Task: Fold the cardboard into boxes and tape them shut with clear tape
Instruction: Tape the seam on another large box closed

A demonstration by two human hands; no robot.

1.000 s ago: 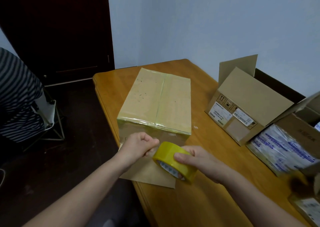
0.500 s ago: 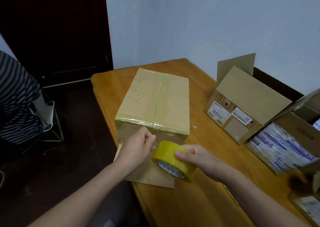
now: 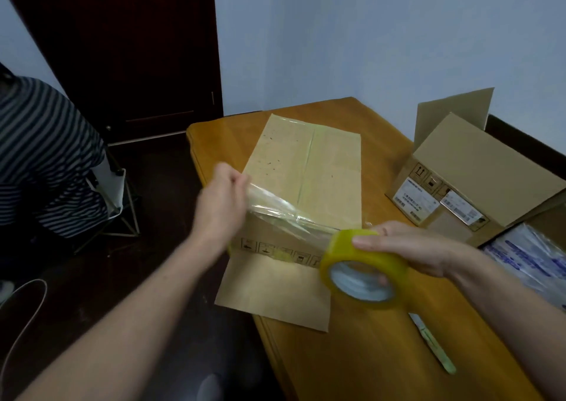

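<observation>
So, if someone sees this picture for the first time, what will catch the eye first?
First, the shiny strip of clear tape stretched between the hands, mid-picture: the left hand pinches its free end and the right hand holds the yellow tape roll. Just behind it sits the taped cardboard box on the wooden table, with an open box at the right.

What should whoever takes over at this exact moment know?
Left hand pinches the free end of the tape strip; right hand grips the tape roll.
The strip is stretched in the air over the near top edge of the box on the table.
Done: top seam taped.
Left, likely: stick this strip down, then close the near flap, which lies flat.
</observation>
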